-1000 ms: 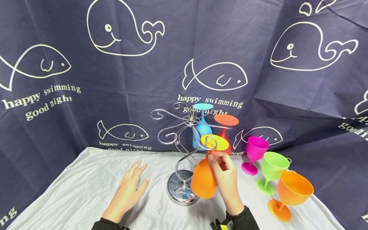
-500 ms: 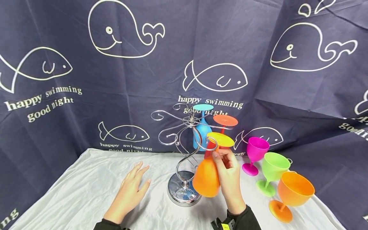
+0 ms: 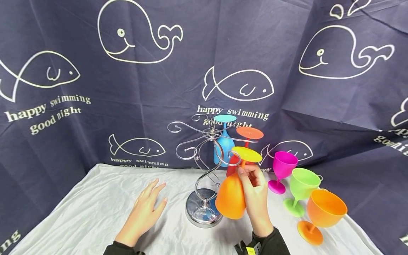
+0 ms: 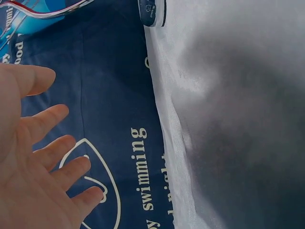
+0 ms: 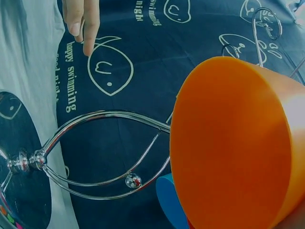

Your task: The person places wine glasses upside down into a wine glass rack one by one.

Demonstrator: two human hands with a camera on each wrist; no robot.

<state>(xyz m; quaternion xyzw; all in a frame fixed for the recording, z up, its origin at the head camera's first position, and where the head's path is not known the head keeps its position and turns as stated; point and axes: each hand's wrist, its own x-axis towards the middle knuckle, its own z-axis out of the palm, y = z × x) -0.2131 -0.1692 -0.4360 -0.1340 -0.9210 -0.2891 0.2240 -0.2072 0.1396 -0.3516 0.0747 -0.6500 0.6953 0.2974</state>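
My right hand [image 3: 256, 191] pinches the stem of an orange goblet [image 3: 232, 198] held upside down, its yellow-looking foot [image 3: 247, 154] uppermost beside a curled arm of the chrome rack [image 3: 208, 173]. In the right wrist view the orange cup's wide mouth [image 5: 228, 143] fills much of the picture. A blue goblet [image 3: 224, 143] and a red goblet [image 3: 250, 133] hang inverted on the rack's back right arms; the red one's bowl is partly hidden by the orange goblet and my hand. Left of the rack, my left hand [image 3: 145, 210] hovers with spread fingers, holding nothing.
Standing upright at the right are a magenta goblet [image 3: 283, 166], a light green goblet [image 3: 303, 184] and another orange goblet [image 3: 326, 209]. White cloth [image 3: 92, 209] covers the table. Behind it hangs a dark blue curtain [image 3: 153, 88] printed with whales and fish.
The orange goblet in my right hand has shifted a little to the right, its foot moving outward along the rack arm's curl. My left hand has barely moved.
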